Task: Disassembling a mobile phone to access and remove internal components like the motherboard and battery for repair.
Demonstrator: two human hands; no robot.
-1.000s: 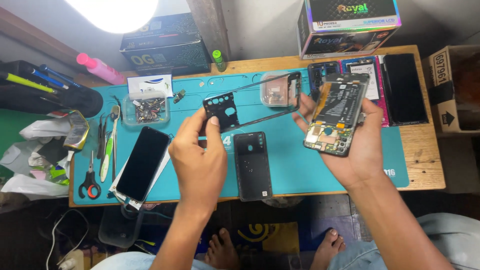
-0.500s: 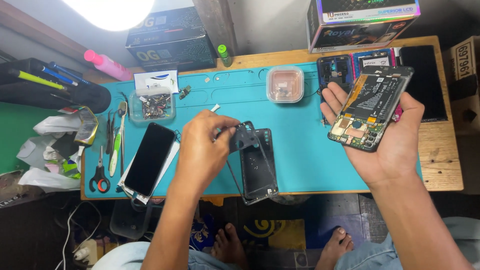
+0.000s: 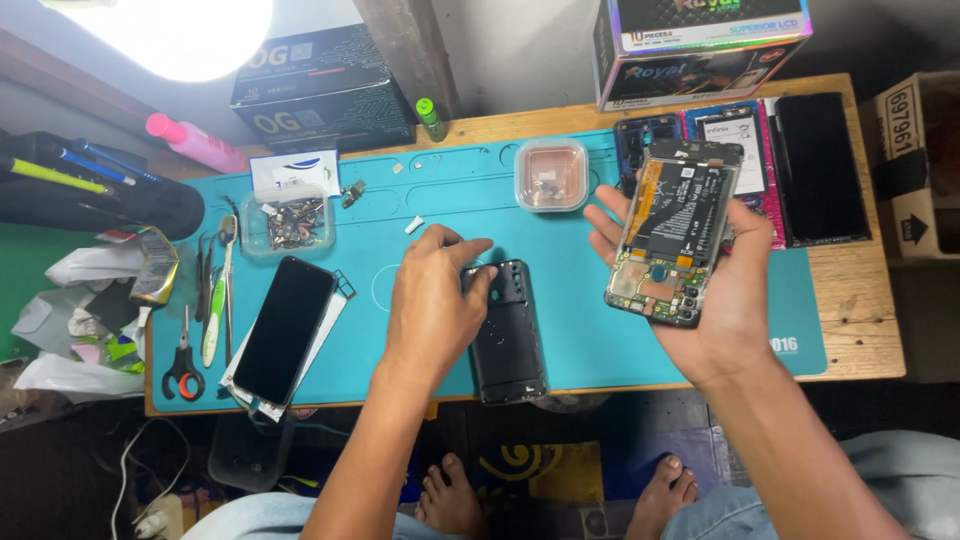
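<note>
The right hand [image 3: 725, 290] cradles the opened black smartphone with exposed battery and circuit board [image 3: 672, 232] on spread fingers; the left hand [image 3: 432, 305] presses fingertips onto the removed black plastic back cover [image 3: 508, 333] lying on the teal mat [image 3: 560, 290], reassembly seemingly pending

The surface [image 3: 860, 300] is bare wood with a dull, light grain, and over most of it lies a matt teal mat [image 3: 590, 330] that looks like smooth rubber. The black back cover [image 3: 510, 335] under the left hand [image 3: 430, 305] is plastic with a soft sheen. The opened phone [image 3: 675, 240] in the right hand [image 3: 715, 290] shows a matt black battery wrap, an orange film strip and small shiny metal parts on its board. The dark phone screen [image 3: 285, 328] is glossy glass. Two small tubs [image 3: 550, 175] are clear plastic. The scissors [image 3: 185, 365] have metal blades and red and black plastic grips
</note>
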